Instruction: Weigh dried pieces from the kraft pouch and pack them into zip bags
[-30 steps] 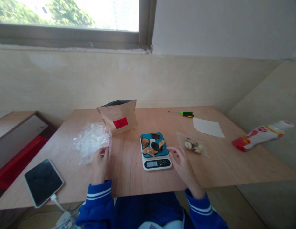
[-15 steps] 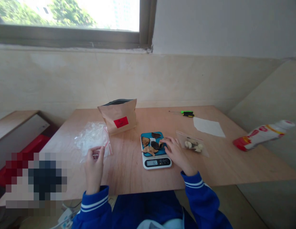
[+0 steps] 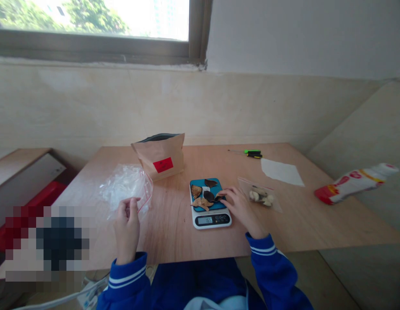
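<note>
My left hand [image 3: 128,217] is closed, thumb against fingers, on the edge of a clear plastic zip bag [image 3: 127,183] with a red seal line. More crumpled clear plastic lies with it. My right hand [image 3: 237,206] reaches over the right edge of a kitchen scale [image 3: 212,221] with a blue plate. Its thumb and fingertips pinch a curled brown dried piece [image 3: 219,196]. Several other dried pieces [image 3: 202,203], brown and dark, rest on the plate. The display appears to read 165.
A brown paper pouch [image 3: 163,159] with a red label stands open at the back. Right of the scale lies a zip bag [image 3: 260,196] with pale pieces. Farther off are screwdrivers [image 3: 253,153], a white paper sheet [image 3: 281,172] and a red-and-white bottle [image 3: 355,183].
My right fingers have closed on the dried piece at the plate's right edge, and it has tilted. By my left hand, the bag's red seal line has bent into a curve.
</note>
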A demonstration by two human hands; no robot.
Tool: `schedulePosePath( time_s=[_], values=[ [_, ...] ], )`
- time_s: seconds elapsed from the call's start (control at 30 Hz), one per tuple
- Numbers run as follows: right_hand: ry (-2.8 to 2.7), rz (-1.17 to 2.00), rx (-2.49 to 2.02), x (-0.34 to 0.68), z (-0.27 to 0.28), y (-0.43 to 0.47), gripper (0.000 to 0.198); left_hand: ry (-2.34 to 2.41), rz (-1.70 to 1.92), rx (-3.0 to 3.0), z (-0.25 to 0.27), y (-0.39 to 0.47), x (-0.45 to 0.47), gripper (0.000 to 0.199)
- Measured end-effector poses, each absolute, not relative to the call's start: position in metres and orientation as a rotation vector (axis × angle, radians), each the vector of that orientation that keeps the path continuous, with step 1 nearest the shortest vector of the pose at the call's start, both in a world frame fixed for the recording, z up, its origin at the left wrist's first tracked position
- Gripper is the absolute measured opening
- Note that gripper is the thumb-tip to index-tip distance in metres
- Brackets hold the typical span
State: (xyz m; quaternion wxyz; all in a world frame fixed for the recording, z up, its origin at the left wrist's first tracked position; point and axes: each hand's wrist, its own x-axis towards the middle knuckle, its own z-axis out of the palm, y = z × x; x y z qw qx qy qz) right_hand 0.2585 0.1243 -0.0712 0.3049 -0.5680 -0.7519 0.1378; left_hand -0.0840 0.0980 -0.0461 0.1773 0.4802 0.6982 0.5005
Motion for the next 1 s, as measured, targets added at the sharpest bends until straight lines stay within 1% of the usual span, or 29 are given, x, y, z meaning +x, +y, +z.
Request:
schedulePosePath(
  time_s=[0.07,0.1,0.3,0.4,0.67,0.83,1.0],
  values=[
    [-1.940,0.388,-1.505,0.262,-0.071,0.120,0.013,1.975,1.434,1.353,-0.046,0.097,-0.085,0.037],
    [-1.903,0.393,-1.510,0.264,-0.072,0.118,0.014,1.976,1.440,1.350,-0.047,0.097,-0.086,0.037],
    [-1.546,0.335,-1.560,0.278,-0.077,0.095,0.038,1.972,1.481,1.344,-0.046,0.095,-0.086,0.034],
    [-1.395,0.332,-1.601,0.279,-0.075,0.082,0.043,1.972,1.483,1.339,-0.044,0.094,-0.084,0.035],
    [-1.174,0.415,-1.633,0.270,-0.070,0.071,0.046,1.995,1.463,1.314,-0.041,0.093,-0.081,0.035],
    [-1.105,0.714,-1.428,0.246,-0.059,0.072,0.040,1.940,1.510,1.394,-0.036,0.092,-0.068,0.035],
    [-1.235,0.921,-1.220,0.198,-0.030,0.072,0.031,1.824,1.509,1.492,-0.031,0.090,-0.036,0.036]
  ],
)
